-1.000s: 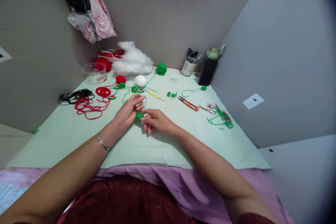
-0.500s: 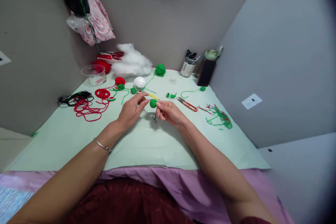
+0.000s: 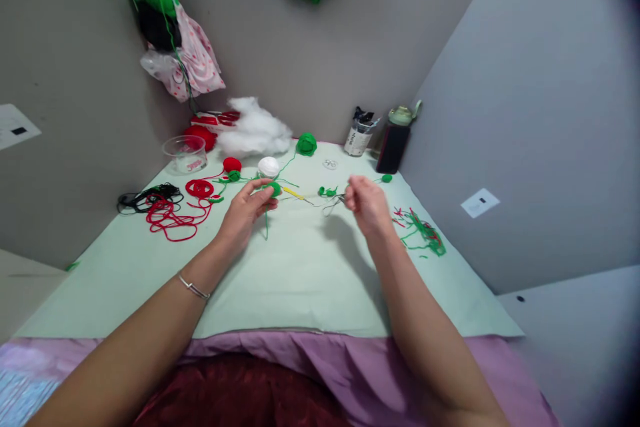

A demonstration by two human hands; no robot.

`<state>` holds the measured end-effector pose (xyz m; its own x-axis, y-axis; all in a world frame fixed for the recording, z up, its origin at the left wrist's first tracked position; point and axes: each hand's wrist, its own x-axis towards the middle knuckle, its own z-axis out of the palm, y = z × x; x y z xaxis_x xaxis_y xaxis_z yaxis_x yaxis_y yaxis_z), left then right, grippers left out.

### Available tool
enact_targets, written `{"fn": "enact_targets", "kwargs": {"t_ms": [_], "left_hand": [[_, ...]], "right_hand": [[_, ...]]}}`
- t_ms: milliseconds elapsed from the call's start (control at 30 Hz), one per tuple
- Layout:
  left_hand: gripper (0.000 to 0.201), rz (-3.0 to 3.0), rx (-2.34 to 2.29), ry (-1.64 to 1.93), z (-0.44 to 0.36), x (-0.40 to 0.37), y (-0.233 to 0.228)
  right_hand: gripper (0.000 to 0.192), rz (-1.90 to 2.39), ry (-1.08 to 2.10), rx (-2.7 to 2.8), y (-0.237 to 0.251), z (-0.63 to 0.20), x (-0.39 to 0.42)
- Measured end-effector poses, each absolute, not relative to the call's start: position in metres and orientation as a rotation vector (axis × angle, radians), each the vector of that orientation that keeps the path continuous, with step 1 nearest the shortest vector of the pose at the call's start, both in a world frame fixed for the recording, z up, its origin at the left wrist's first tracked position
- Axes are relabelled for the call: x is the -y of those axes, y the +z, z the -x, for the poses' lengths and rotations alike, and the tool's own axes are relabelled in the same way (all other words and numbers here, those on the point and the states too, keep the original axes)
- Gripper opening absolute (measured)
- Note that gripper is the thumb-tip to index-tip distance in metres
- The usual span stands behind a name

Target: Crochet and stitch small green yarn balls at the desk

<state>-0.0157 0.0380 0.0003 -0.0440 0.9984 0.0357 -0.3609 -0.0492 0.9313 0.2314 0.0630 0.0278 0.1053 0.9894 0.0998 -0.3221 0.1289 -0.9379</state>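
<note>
My left hand [image 3: 247, 210] holds a small green crocheted ball [image 3: 273, 188] between thumb and fingers, with a green yarn tail [image 3: 267, 223] hanging below it. To the right my right hand [image 3: 367, 203] is raised off the table, its fingers closed in a pinch. A thin dark thread [image 3: 330, 205] stretches from near the ball toward those fingers; a needle, if any, is too small to make out. Between the hands lies a yellow crochet hook [image 3: 294, 193]. Only the dark blade tips of the thread snips [image 3: 341, 197] show beside my right hand, which covers the rest.
Small green pieces [image 3: 327, 192] lie mid-table. Red yarn [image 3: 173, 217], black yarn [image 3: 150, 197], a plastic tub [image 3: 185, 155] and white stuffing [image 3: 255, 130] are left. Behind stand a white ball [image 3: 269, 167], green yarn ball [image 3: 307, 144], pen cup [image 3: 358, 137] and bottle [image 3: 395, 143]. Yarn scraps [image 3: 425, 233] lie right.
My right hand has moved right and up, away from the green ball, drawing the dark thread out. My left hand keeps the ball, now slightly further left. The view has tilted up a little.
</note>
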Motion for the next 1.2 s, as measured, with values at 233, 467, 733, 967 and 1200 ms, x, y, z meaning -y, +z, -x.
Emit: {"fn": "enact_targets", "kwargs": {"t_ms": [233,467,733,967,1200], "left_hand": [[0.014,-0.622,-0.819,1.567,0.031,-0.049,-0.001],[0.025,-0.749,-0.796,1.289,0.013,-0.036,0.004],[0.036,-0.875,-0.791,1.258,0.012,-0.034,0.001],[0.038,-0.969,-0.810,1.240,0.011,-0.032,0.003],[0.036,-1.272,-0.925,1.363,0.007,-0.029,-0.003]], "right_hand": [[0.037,0.891,0.920,0.674,0.043,-0.285,-0.076],[0.035,0.945,1.284,1.183,0.031,-0.217,-0.048],[0.030,1.038,1.314,1.641,0.026,-0.181,-0.018],[0.026,1.118,1.207,1.719,0.030,-0.176,-0.014],[0.019,1.188,1.174,1.737,0.022,-0.174,-0.015]]}}
